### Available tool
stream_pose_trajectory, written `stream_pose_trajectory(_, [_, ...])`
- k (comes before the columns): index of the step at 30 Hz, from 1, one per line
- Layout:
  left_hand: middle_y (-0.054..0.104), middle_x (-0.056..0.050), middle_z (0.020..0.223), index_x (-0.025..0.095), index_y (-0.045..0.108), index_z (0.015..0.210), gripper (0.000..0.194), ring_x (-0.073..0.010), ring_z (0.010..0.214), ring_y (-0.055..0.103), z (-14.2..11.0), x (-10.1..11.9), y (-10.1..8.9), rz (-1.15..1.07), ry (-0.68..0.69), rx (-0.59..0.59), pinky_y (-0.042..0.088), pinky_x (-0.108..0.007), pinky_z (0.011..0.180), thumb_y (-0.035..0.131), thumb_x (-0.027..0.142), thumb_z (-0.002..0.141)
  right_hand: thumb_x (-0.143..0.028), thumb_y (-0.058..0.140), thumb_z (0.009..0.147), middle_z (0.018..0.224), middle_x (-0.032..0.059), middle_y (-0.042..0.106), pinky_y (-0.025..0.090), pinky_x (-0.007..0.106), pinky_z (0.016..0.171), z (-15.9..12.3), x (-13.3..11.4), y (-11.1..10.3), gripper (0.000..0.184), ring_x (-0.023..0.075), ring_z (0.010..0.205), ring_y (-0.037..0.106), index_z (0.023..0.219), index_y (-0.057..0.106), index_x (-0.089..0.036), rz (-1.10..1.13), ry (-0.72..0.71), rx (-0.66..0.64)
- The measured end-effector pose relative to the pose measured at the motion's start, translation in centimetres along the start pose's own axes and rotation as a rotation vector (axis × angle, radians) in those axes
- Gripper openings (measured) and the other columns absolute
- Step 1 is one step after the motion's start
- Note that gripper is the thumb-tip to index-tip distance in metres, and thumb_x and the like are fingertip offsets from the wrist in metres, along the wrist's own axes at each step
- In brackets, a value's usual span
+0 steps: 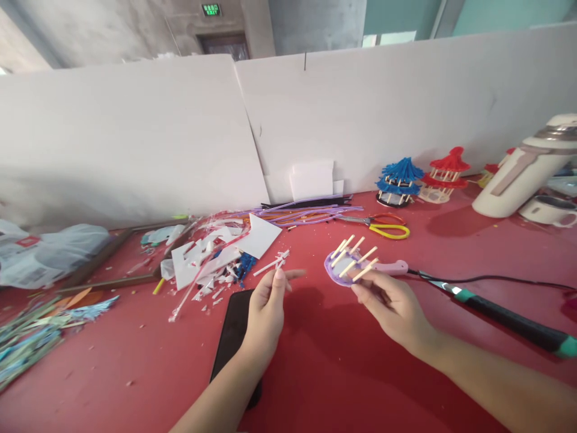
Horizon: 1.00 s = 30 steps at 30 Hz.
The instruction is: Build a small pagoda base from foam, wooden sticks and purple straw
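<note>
My right hand [394, 307] pinches the near edge of a small round base [332, 272] with a purple rim and a whitish middle. Several short pale wooden sticks [354, 258] stand up from it at a tilt. My left hand [265, 307] is closed, thumb pressed on the fingers, with one fingertip pointing right. Thin white strips [271, 264] show just beyond its thumb; whether it holds any of them I cannot tell. Behind the base lies a pink handle-like piece [393, 267] with a black cord, partly hidden.
A black phone [231, 328] lies under my left wrist. White scraps [216, 252] and purple wires [297, 211] lie beyond. Yellow-and-red handled scissors [388, 227], a green-and-black tool [509, 319], blue [400, 180] and red [444, 174] pavilion models and a thermos [518, 174] are to the right.
</note>
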State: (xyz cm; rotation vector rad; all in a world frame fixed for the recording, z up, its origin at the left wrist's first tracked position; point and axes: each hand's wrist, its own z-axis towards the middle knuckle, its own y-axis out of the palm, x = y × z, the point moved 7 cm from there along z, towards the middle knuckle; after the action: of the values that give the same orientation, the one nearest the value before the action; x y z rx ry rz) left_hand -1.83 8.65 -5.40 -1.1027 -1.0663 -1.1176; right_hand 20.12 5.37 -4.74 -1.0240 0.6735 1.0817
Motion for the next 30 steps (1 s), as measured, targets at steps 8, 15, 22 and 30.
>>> stream_pose_trajectory(8, [0.076, -0.006, 0.09, 0.019, 0.071, 0.078, 0.024, -0.0235, 0.092, 0.069, -0.1, -0.9, 0.2, 0.015, -0.106, -0.022, 0.05, -0.034, 0.088, 0.076, 0.041, 0.07, -0.033, 0.054, 0.09, 0.071, 0.0011, 0.061, 0.049, 0.022, 0.055, -0.2, 0.1, 0.0, 0.02, 0.0117, 0.059, 0.055, 0.096, 0.065, -0.018, -0.016, -0.002, -0.008])
stream_pose_trajectory(15, [0.075, -0.009, 0.082, 0.015, 0.069, 0.075, 0.046, -0.0199, 0.079, 0.066, 0.1, -1.3, -1.3, -0.068, -0.098, 0.162, 0.051, -0.033, 0.081, 0.054, 0.057, 0.084, -0.03, 0.053, 0.091, 0.071, 0.0012, 0.063, 0.05, 0.022, 0.055, 0.0, -0.2, 0.1, 0.019, 0.0117, 0.06, 0.057, 0.1, 0.065, -0.018, -0.018, -0.027, -0.023])
stream_pose_trajectory(22, [-0.004, 0.003, 0.162, 0.048, 0.007, 0.147, 0.083, -0.021, 0.139, 0.033, -0.1, 0.2, 0.1, -0.181, 0.047, 0.022, 0.041, -0.033, 0.104, 0.063, 0.039, 0.086, -0.031, 0.054, 0.09, 0.076, 0.0022, 0.065, 0.051, 0.023, 0.057, -0.2, 0.0, 0.0, 0.019, 0.0128, 0.062, 0.059, 0.099, 0.066, -0.019, -0.025, -0.032, -0.016])
stream_pose_trajectory(30, [0.022, 0.005, 0.157, 0.029, 0.072, 0.093, 0.03, -0.0297, 0.145, 0.018, -0.5, 0.7, -0.6, 0.04, 0.157, 0.042, 0.017, -0.046, 0.118, 0.047, 0.045, 0.093, -0.025, 0.053, 0.091, 0.07, -0.0007, 0.058, 0.045, 0.021, 0.055, -0.4, -0.6, 0.2, 0.011, 0.01, 0.058, 0.052, 0.093, 0.062, -0.019, -0.033, -0.07, -0.059])
